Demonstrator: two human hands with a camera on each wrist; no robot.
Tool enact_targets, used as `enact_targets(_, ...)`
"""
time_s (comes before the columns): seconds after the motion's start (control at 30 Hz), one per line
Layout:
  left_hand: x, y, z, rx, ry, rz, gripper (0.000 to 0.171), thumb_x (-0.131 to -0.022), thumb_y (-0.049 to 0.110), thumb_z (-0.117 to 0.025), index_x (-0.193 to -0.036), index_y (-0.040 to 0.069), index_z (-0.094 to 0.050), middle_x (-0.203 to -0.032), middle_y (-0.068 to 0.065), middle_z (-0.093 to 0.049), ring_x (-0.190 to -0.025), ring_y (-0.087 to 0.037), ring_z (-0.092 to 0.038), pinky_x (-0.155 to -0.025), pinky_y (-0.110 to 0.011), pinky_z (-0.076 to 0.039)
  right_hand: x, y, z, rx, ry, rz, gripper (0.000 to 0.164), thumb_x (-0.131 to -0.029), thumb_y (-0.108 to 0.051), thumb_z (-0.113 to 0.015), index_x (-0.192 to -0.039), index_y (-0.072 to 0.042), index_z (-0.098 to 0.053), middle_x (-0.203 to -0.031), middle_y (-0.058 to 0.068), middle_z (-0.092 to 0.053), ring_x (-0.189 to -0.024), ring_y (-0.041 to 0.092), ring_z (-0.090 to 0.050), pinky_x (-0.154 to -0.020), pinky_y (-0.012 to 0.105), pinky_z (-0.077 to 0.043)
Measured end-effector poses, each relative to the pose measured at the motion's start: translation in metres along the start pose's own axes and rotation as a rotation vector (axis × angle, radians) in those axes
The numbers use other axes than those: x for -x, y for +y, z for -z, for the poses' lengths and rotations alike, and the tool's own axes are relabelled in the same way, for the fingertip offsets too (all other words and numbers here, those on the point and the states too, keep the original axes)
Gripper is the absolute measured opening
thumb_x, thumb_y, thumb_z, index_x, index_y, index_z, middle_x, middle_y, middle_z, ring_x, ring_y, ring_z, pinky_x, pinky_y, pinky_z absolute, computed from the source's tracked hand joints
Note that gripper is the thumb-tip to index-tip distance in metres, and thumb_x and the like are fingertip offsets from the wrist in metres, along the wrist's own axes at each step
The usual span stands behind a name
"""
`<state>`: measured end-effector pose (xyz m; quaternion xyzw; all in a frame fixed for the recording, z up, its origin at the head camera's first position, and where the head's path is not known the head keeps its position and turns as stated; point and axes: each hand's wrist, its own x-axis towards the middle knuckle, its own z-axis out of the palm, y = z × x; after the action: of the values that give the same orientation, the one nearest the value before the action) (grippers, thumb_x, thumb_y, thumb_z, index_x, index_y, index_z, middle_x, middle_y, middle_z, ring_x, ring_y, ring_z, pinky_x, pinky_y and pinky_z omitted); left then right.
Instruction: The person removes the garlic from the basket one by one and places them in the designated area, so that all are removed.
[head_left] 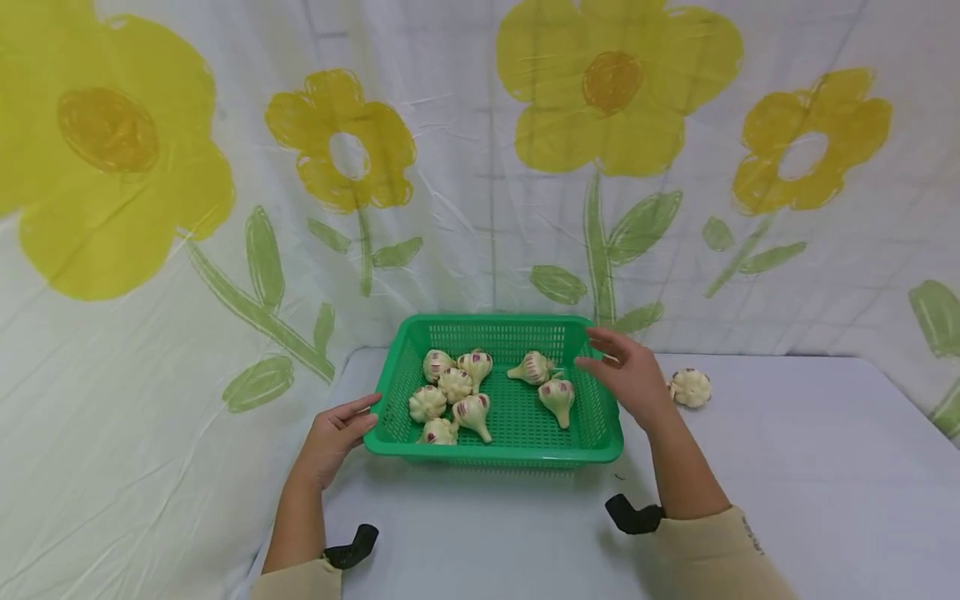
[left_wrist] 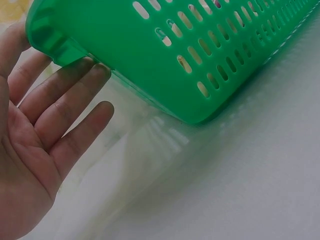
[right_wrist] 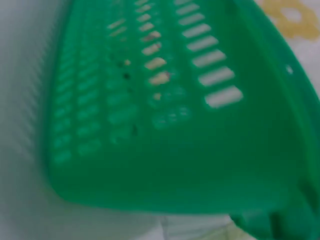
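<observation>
A green plastic basket (head_left: 495, 455) sits on the white table with several garlic bulbs (head_left: 472, 413) inside. Most bulbs cluster on its left side, while two lie toward the right, one of them a garlic bulb (head_left: 557, 400) with its stem toward me. My left hand (head_left: 333, 437) is at the basket's left rim; in the left wrist view its relaxed fingers (left_wrist: 75, 95) touch the rim's underside. Over the right rim reaches my right hand (head_left: 633, 379), fingers and thumb apart, holding no bulb. The right wrist view shows the basket wall (right_wrist: 175, 170) but not the hand.
One garlic bulb (head_left: 690, 388) lies on the table (head_left: 787, 467) outside the basket, just right of my right hand. Behind the table hangs a white curtain (head_left: 457, 208) with yellow flowers. A black wrist mount (head_left: 633, 514) sticks out from my right wrist.
</observation>
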<state>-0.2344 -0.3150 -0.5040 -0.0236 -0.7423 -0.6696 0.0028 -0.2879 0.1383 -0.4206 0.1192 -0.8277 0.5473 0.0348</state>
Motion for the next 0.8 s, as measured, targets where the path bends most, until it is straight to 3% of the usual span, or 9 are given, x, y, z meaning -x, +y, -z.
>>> enact_targets(0.03,0.0,0.0,0.0,0.003,0.003,0.001,0.048,-0.094,0.018,-0.067,-0.136,-0.003,-0.055,-0.101,0.012,-0.074,-0.093,-0.005,-0.069,-0.08,-0.024,-0.057,-0.002,-0.001,-0.006,0.039,-0.03,0.013,0.06,-0.091,-0.038,-0.069,-0.144,-0.017,-0.05,-0.147,0.01,-0.05,-0.136,0.031,-0.045,-0.11,0.047,-0.04)
enact_targets(0.27,0.002,0.002,-0.001,-0.003,0.002,0.009,0.048,-0.094,0.018,-0.067,-0.136,-0.003,-0.055,-0.1,0.012,-0.074,-0.093,-0.005,-0.07,-0.08,-0.025,-0.057,-0.009,0.002,-0.04,0.241,-0.155,0.051,0.057,-0.093,-0.034,-0.068,-0.144,-0.017,-0.05,-0.15,0.01,-0.045,-0.135,0.036,-0.045,-0.104,0.057,-0.042)
enact_targets(0.63,0.0,0.001,0.001,-0.012,0.0,-0.022,0.048,-0.095,0.017,-0.065,-0.136,-0.006,-0.054,-0.102,0.013,-0.073,-0.094,-0.004,-0.069,-0.079,-0.024,-0.057,-0.009,0.002,-0.06,0.583,-0.24,0.049,0.057,-0.09,-0.033,-0.072,-0.141,-0.015,-0.054,-0.147,0.011,-0.049,-0.13,0.033,-0.05,-0.098,0.054,-0.047)
enact_targets(0.8,0.0,0.001,0.001,-0.001,0.003,-0.014,0.047,-0.095,0.018,-0.067,-0.135,-0.004,-0.056,-0.102,0.013,-0.073,-0.094,-0.004,-0.069,-0.079,-0.024,-0.057,-0.01,0.002,-0.061,0.67,-0.268,0.037,0.061,-0.085,-0.034,-0.076,-0.14,-0.017,-0.055,-0.148,0.01,-0.049,-0.131,0.032,-0.05,-0.098,0.054,-0.047)
